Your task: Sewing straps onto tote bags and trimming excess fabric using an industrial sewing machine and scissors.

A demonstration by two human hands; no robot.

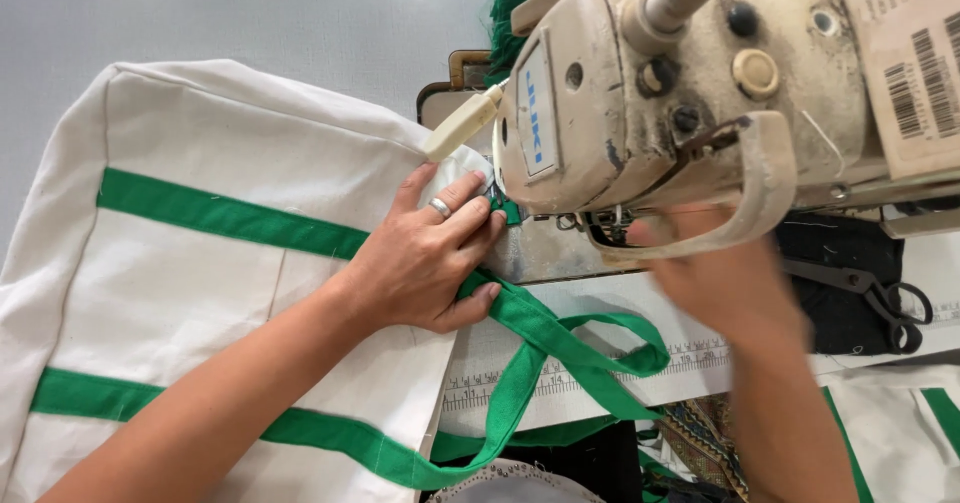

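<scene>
Across the left half of the frame lies a cream canvas bag (200, 293), a boxy piece of plain-woven cloth with stitched seams and squared corners. Two bands of green webbing (220, 213) run over its face, one at upper left and one toward the lower left edge; both look flat, smooth and evenly sewn down. From the lower band the webbing runs on as a loose handle strap (560, 348), which loops over the table edge at centre frame and doubles back on itself.

Left hand (425, 258): pressed palm-down on the canvas at centre frame, fingers spread and extended toward the needle area, thumb pinning the strap against the cloth. A silver ring sits on one finger. It pins the cloth flat rather than closing round it.

Right hand (725, 273): right of centre, below the machine head, blurred by motion. Whether it grips anything cannot be told.

Sewing machine (680, 83): upper right, an industrial head in beige enamel, chipped and soiled, with rounded knobs and a curved guard (760, 178). Its bed (540, 253) is bare grey metal.

Table top (600, 373): pale, with a printed ruler strip along its edge. Black-handled scissors (880, 298) lie on dark cloth at far right.
</scene>
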